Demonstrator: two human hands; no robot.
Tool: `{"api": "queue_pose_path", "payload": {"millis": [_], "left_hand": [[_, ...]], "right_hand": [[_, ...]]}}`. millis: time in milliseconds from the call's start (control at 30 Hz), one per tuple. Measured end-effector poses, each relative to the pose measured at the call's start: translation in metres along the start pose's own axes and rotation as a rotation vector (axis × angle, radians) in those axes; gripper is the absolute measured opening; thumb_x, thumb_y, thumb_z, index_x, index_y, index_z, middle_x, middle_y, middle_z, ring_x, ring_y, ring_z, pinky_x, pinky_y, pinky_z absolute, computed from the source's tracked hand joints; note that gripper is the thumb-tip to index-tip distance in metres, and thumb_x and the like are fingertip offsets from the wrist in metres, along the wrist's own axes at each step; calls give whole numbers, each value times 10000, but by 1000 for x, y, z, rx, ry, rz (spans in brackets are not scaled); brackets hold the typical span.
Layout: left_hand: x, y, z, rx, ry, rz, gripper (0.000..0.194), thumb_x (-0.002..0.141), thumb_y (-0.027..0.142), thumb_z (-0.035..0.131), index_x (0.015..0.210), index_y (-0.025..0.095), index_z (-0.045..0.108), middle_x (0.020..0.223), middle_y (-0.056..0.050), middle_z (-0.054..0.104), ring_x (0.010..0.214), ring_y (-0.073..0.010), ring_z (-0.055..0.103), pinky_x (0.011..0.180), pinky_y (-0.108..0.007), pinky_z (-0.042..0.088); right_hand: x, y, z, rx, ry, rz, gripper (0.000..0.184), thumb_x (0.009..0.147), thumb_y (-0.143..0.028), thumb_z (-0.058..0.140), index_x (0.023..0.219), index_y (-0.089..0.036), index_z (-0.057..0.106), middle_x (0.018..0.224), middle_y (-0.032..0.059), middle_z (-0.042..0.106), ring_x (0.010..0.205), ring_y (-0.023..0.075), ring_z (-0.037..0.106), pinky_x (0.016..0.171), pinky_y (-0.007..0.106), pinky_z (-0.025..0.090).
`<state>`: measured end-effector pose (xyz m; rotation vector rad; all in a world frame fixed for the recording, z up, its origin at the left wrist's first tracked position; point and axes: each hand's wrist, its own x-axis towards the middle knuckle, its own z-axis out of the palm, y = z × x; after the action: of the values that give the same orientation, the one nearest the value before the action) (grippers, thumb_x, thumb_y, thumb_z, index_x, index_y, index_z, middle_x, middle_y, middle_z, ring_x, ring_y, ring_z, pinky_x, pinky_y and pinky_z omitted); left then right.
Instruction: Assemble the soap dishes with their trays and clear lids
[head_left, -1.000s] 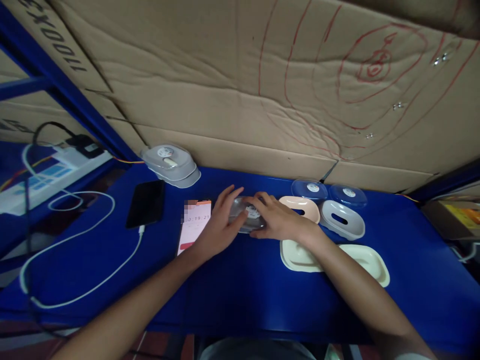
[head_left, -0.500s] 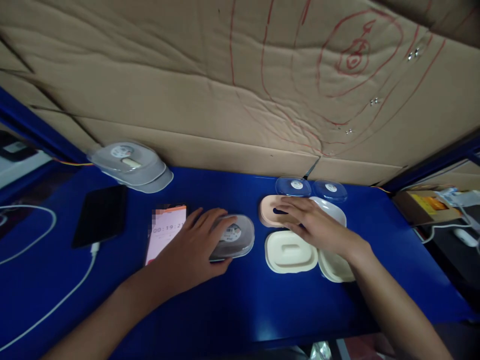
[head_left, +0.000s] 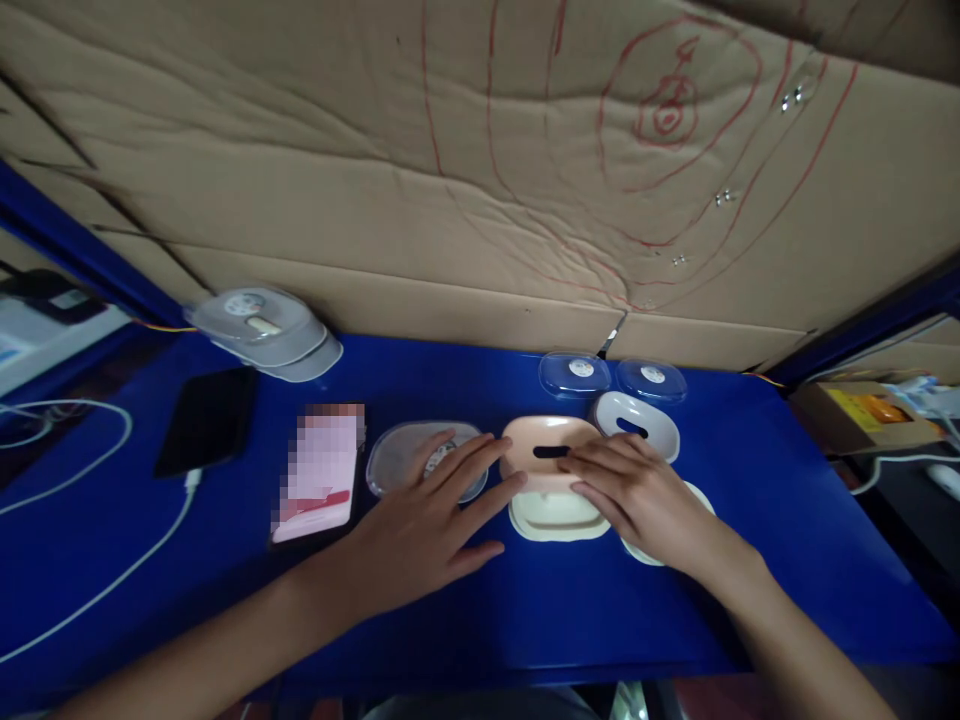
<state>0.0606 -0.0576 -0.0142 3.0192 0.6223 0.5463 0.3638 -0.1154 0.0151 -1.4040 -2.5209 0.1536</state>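
Observation:
A peach dish with a dark slot [head_left: 544, 432] is tilted over the back of a cream oval piece with a raised middle [head_left: 561, 520]. My right hand [head_left: 645, 495] pinches the peach dish by its right edge. My left hand [head_left: 442, 510] is spread open, its fingertips by the dish's left edge; whether they touch it I cannot tell. Partly under that hand lies a clear oval cover with a round label [head_left: 391, 460]. A white slotted dish [head_left: 651, 420] sits behind my right hand, which partly covers another cream piece [head_left: 701, 495].
Two clear covers [head_left: 576, 374] lie along the cardboard wall [head_left: 337, 200]. Stacked grey containers [head_left: 277, 325] stand at the back left. A lit phone [head_left: 319, 465], a dark phone [head_left: 206, 420] and a white cable [head_left: 165, 555] lie on the blue table [head_left: 525, 620] to the left.
My right hand has brought the peach dish toward me, over the cream piece. My left hand has left the clear-covered piece and moved right, fingers spreading. The camera view has shifted slightly.

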Motion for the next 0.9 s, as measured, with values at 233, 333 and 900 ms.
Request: {"api": "queue_pose_path", "payload": {"millis": [233, 333, 900], "left_hand": [[13, 25, 12, -70, -55, 29, 514, 984, 285, 679, 1465, 177, 531, 1520, -204, 552, 1329, -373, 598, 1096, -498, 503], [17, 34, 19, -128, -67, 28, 411, 987, 168, 637, 1393, 185, 575, 1432, -171, 616, 1338, -347, 598, 1074, -468, 532], [-15, 45, 53, -341, 11, -127, 769, 841, 104, 760, 1535, 186, 440, 1717, -254, 272, 1564, -424, 350, 1150, -566, 520]], "right_hand": [[-33, -13, 25, -95, -16, -4, 379, 1069, -325, 566, 1434, -238, 617, 1430, 109, 689, 1342, 335, 621, 1063, 576, 536], [-35, -19, 39, -113, -2, -23, 385, 1050, -299, 601, 1425, -214, 613, 1411, 126, 698, 1354, 334, 622, 1102, 591, 532], [-30, -27, 17, 165, -99, -35, 357, 1037, -351, 618, 1389, -301, 645, 1476, 58, 654, 1394, 258, 597, 1142, 462, 549]]}}
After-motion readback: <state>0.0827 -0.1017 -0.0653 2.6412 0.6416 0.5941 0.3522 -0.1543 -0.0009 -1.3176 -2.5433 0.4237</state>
